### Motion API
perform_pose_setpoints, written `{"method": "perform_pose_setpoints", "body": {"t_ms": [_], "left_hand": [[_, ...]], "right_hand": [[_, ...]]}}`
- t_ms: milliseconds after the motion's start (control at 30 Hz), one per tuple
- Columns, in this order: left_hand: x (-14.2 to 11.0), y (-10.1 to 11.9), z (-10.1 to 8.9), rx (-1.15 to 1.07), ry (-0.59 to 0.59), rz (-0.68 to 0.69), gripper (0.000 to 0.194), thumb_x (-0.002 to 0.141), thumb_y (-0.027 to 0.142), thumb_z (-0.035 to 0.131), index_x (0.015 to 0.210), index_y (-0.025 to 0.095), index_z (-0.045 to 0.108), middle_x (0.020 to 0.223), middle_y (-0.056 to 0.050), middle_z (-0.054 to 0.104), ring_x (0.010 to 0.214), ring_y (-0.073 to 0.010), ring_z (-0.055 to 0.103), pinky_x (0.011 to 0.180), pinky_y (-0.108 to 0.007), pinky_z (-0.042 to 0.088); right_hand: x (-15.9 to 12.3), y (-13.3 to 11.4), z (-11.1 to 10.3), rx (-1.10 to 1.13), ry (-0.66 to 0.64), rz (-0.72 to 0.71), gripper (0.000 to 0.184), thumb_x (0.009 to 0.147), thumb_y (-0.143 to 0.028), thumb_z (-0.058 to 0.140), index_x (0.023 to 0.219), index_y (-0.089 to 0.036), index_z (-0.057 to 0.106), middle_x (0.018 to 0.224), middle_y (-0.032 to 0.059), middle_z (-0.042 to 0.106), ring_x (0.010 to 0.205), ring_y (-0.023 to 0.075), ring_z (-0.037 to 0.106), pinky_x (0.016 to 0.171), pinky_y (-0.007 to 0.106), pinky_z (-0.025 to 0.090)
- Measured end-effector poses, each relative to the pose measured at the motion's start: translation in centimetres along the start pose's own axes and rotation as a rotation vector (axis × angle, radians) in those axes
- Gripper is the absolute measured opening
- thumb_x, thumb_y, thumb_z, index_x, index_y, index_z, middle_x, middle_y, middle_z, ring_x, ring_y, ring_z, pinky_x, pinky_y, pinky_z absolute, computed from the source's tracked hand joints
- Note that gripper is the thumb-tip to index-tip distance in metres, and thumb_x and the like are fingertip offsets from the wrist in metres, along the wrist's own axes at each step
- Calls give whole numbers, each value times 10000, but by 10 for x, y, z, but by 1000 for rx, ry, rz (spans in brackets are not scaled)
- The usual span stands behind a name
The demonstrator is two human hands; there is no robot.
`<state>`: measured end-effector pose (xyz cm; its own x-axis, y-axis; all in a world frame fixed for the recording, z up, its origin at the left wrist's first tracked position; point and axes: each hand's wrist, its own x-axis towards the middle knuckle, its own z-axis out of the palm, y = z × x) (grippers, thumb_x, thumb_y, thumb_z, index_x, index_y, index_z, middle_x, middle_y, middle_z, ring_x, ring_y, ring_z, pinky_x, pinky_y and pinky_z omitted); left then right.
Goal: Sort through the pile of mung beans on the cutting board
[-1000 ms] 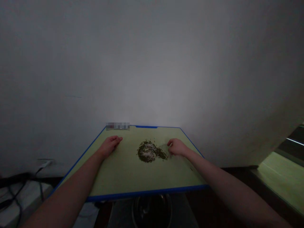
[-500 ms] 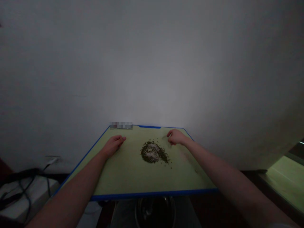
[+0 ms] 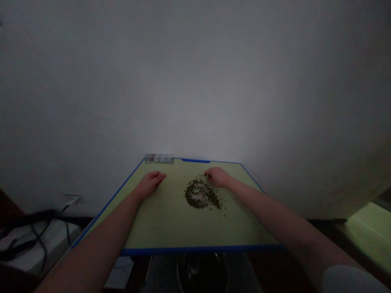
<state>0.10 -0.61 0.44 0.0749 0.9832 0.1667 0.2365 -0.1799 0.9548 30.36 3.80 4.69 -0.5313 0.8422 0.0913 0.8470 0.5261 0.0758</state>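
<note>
A low pile of small dark grains (image 3: 194,199) lies on the yellow-green tabletop (image 3: 171,232), with whitish grains (image 3: 199,198) over its middle. Dark grains trail off toward the right front. Just behind the pile, my right hand (image 3: 218,177) is closed in a pinch on a thin, slender tool (image 3: 201,175). The tool points left over the pile's far edge; its exact kind is too small and dim to make out. To the left of the pile, my left hand (image 3: 150,183) rests on the tabletop, fingers curled together and thumb pointing right, with nothing visible in it.
A blue edge (image 3: 201,249) runs round the table. Behind it rises a plain grey wall (image 3: 195,81). Below the front edge sits a dark, round, shiny-rimmed vessel (image 3: 203,272). Black cables (image 3: 33,240) lie on a white surface at the left.
My right hand has moved left with the thin tool, closer to the far side of the pile. My left hand stays in place on the table; the view has shifted slightly.
</note>
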Motion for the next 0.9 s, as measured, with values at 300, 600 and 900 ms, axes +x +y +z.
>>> {"method": "perform_pose_setpoints", "body": {"t_ms": [300,600,900], "left_hand": [[-3,1,0,15,15,18,335,676,471,499,551,176,399,449,65,333,386,-62,288,390,-207,199],[-1,1,1,-16,5,-9,338,679,480,493,565,180,385,450,72,323,375,-60,280,379,-205,191],[0,-3,0,16,14,7,355,674,499,495,564,180,385,450,69,320,372,-60,281,380,-214,195]], "right_hand": [[0,-9,-9,-69,54,-59,305,746,-206,424,979,-197,621,937,76,643,867,186,556,727,249,364],[8,-22,-7,-51,49,-81,318,728,-181,463,1001,-210,624,948,67,649,862,175,566,722,234,365],[-43,1,-10,-77,97,108,302,770,-173,390,973,-181,614,950,77,636,869,169,547,731,232,340]]}}
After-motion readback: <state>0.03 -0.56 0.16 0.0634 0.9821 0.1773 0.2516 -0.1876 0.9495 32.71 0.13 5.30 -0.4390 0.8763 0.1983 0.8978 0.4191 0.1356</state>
